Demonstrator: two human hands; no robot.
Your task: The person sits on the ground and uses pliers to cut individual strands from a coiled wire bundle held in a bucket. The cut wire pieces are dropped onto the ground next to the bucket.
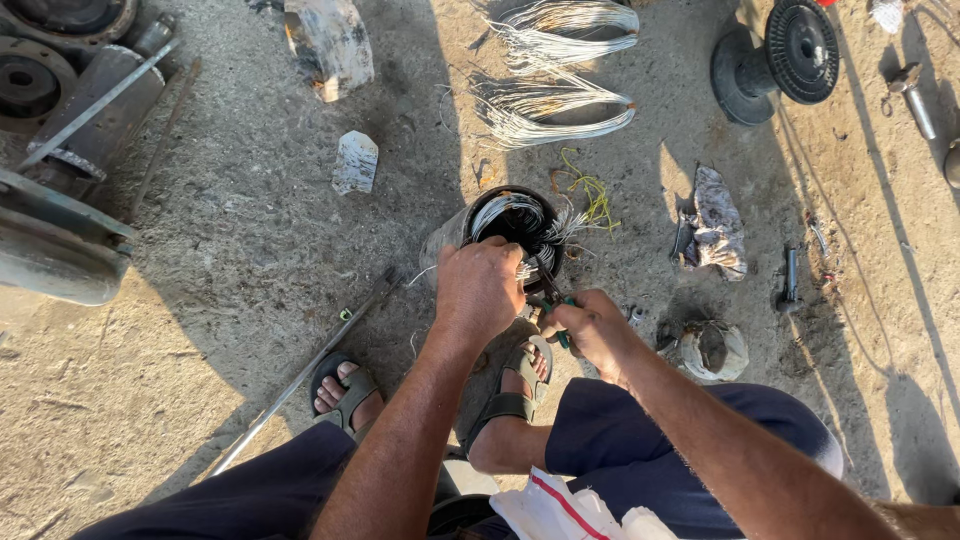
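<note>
Harsh, low sunlight falls on sandy ground (230, 260). A broad dark shadow covers the middle, where both hands work, while bright patches lie left and right of them. Focus is sharp throughout, with slight wide-angle stretching toward the edges.

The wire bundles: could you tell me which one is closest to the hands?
The wire bundle inside the dark cylinder, right at the left hand. The two loose wire bundles lie farther away on the ground.
</note>
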